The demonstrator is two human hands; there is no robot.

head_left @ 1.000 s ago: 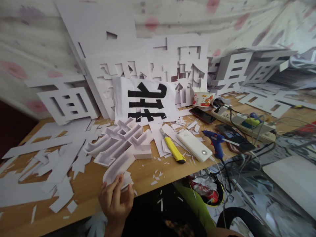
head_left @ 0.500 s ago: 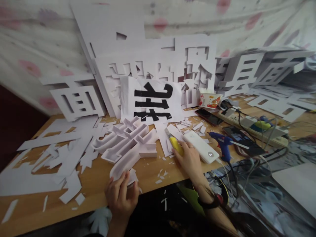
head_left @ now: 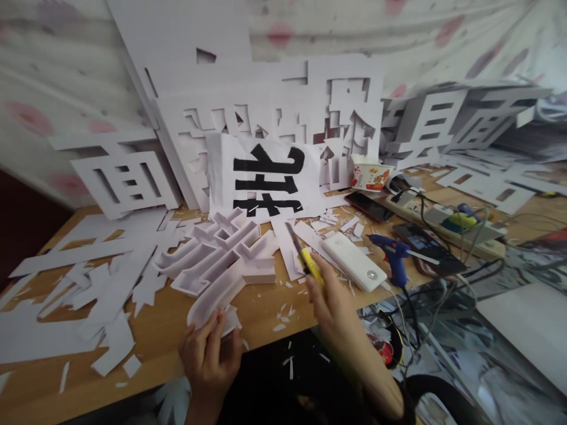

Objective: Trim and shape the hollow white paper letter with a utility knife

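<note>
My left hand rests at the table's near edge, fingers pressed on the lower tip of a white three-dimensional foam-board character lying on the wooden table. My right hand is closed round a yellow utility knife, lifted off the table with its blade pointing up and away. The knife hovers just right of the character's right side.
A white power bank, a blue glue gun, phones and a power strip with cables lie to the right. Cut white sheets and a printed black character lean at the back. Paper scraps cover the left.
My right hand came into view, took hold of the yellow knife on the table and lifted it. The left hand stayed on the character's tip.
</note>
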